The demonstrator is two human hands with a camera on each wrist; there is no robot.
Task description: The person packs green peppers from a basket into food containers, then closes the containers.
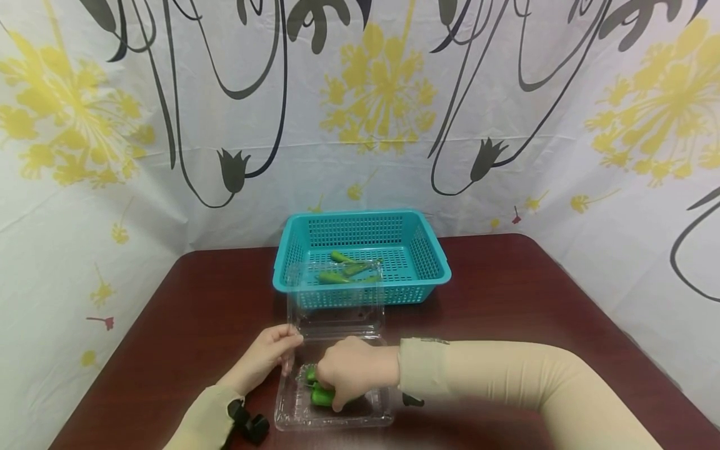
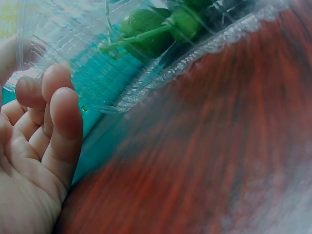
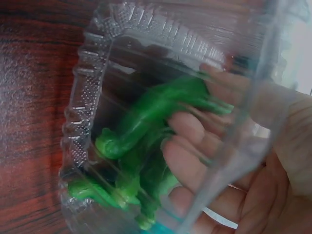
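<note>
Right sleeve (image 1: 500, 369), fingers (image 3: 187, 161) gripping green pepper (image 3: 153, 112) — clear lid (image 1: 337, 315) before teal basket (image 1: 360, 215)

We count one clear plastic box (image 1: 304, 418) with one lid (image 1: 337, 322) at its far edge. Inside the box we make out at least three green peppers (image 3: 148, 114); overlap hides the exact number. Beyond the box we see one turquoise basket (image 1: 357, 231), at least three more peppers (image 1: 340, 257) within, and beneath the box, one tabletop (image 1: 506, 300).

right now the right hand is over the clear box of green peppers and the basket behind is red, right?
The basket behind is turquoise, not red, as the head view shows; the right hand is over the clear box of green peppers.
</note>
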